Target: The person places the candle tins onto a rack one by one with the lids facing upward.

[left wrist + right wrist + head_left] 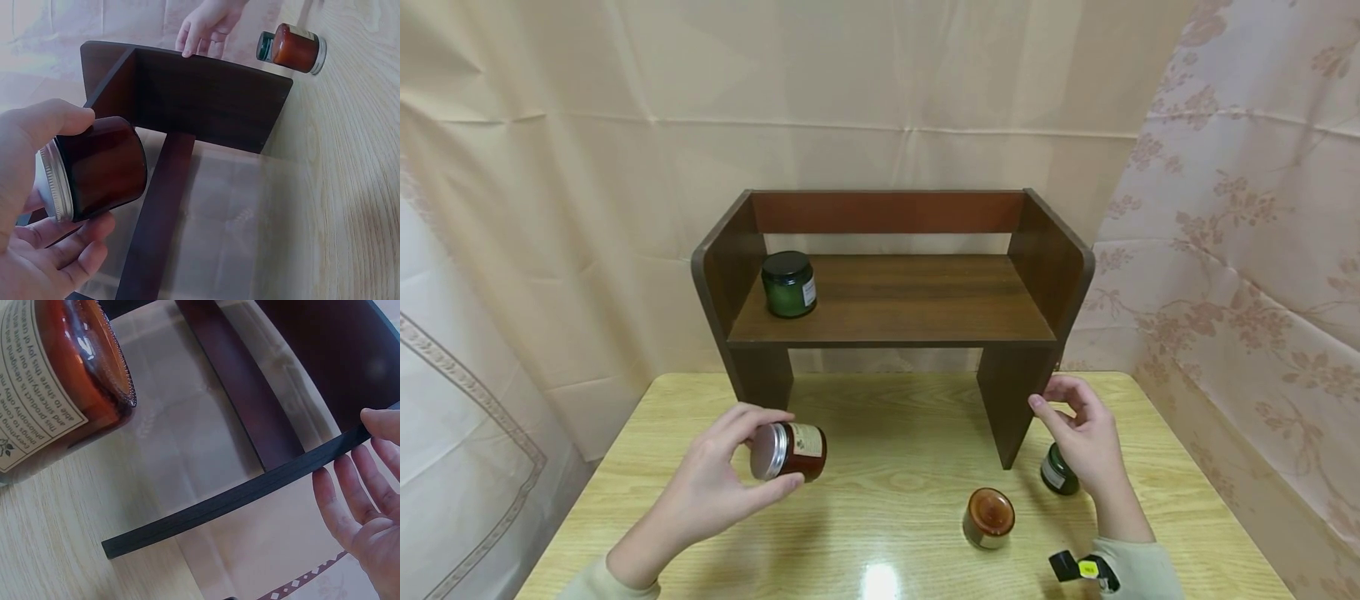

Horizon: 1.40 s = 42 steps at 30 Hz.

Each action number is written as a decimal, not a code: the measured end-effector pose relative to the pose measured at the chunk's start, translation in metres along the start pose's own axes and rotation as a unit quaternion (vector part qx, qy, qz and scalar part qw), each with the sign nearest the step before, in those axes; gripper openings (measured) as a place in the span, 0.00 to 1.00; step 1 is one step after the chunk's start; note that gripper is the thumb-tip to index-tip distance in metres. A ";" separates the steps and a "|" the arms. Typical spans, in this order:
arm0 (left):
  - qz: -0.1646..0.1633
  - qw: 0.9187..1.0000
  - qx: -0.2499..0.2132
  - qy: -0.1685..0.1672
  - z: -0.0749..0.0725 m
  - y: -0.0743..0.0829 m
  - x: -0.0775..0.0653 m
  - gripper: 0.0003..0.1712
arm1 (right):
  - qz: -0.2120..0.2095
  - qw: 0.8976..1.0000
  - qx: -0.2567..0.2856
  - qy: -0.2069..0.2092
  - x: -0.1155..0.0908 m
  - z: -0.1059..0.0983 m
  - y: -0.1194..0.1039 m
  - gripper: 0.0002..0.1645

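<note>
Now we see the left hand (718,471) gripping a tilted amber jar (802,452) before the wooden shelf (910,300); the right hand (1090,437) pinches its right panel (1015,396), seemingly steadying it.

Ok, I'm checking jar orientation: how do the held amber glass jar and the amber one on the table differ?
The held amber glass jar is raised off the pale wood-grain table, while the standing amber glass jar rests on it. The held jar is tipped sideways, its silver lid leftward in the head view; the standing jar is upside down, its own lid against the table. Both have silver lids and pale labels.
</note>
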<state>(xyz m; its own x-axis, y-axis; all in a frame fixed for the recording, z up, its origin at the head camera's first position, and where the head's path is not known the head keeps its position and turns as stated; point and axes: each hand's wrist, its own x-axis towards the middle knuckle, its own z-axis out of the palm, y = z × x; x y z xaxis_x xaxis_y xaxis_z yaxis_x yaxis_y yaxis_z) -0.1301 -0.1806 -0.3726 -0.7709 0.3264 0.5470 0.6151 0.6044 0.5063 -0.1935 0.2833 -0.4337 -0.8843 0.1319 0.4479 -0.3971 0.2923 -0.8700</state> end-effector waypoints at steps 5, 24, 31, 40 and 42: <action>0.006 1.000 -0.008 0.008 0.000 0.001 0.001 0.36 | 0.001 1.000 -0.001 -0.001 0.000 0.000 0.000 0.20; 0.010 0.999 -0.021 0.037 -0.006 0.007 0.008 0.40 | 0.003 1.000 -0.010 -0.002 0.000 0.000 -0.001 0.20; 0.015 0.998 -0.038 0.047 -0.010 0.011 0.014 0.40 | 0.002 1.000 -0.011 -0.003 -0.001 0.000 -0.002 0.20; 0.047 0.996 -0.042 0.055 -0.015 0.018 0.025 0.40 | 0.003 1.000 -0.007 -0.003 0.000 0.000 -0.002 0.20; 0.055 0.996 -0.043 0.057 -0.016 0.019 0.028 0.41 | 0.003 1.000 -0.008 -0.003 0.000 -0.001 -0.002 0.20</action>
<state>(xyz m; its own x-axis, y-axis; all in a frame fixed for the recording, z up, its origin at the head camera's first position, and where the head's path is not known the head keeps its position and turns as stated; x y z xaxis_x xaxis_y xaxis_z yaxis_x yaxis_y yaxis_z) -0.1370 -0.1717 -0.3371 -0.6771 0.3003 0.6718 0.7109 0.5027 0.4918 -0.1924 0.2833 -0.4322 -0.8883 0.1284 0.4410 -0.3876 0.3058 -0.8697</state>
